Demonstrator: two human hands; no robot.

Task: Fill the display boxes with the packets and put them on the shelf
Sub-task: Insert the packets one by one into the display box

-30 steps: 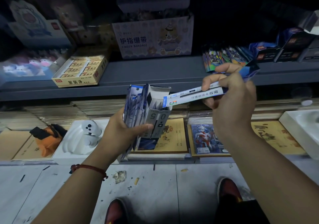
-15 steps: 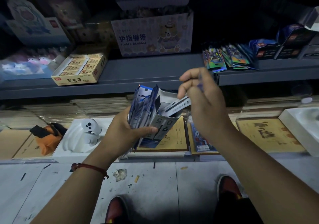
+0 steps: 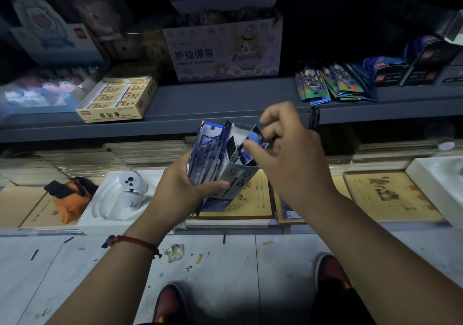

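My left hand (image 3: 183, 189) grips a small grey-and-white display box (image 3: 238, 176) marked "0.5" together with a sheaf of blue packets (image 3: 206, 154) held against its left side. The box's top is open, with white flaps standing up. My right hand (image 3: 288, 154) is over the opening, its fingertips pinching a blue-and-white packet (image 3: 255, 140) that is most of the way down inside the box. A grey shelf (image 3: 225, 104) runs across behind the hands.
On the shelf stand a yellow eraser box (image 3: 117, 99), a finger-bandage carton (image 3: 223, 51), loose shiny packets (image 3: 330, 84) and dark boxes (image 3: 411, 66) at the right. Below lie notebooks (image 3: 390, 196), a white tray with a white toy (image 3: 130, 189), and an orange object (image 3: 72, 202).
My right hand brought the long packet from out at the right over to the box and pushed it down into the opening. The left hand kept its hold.
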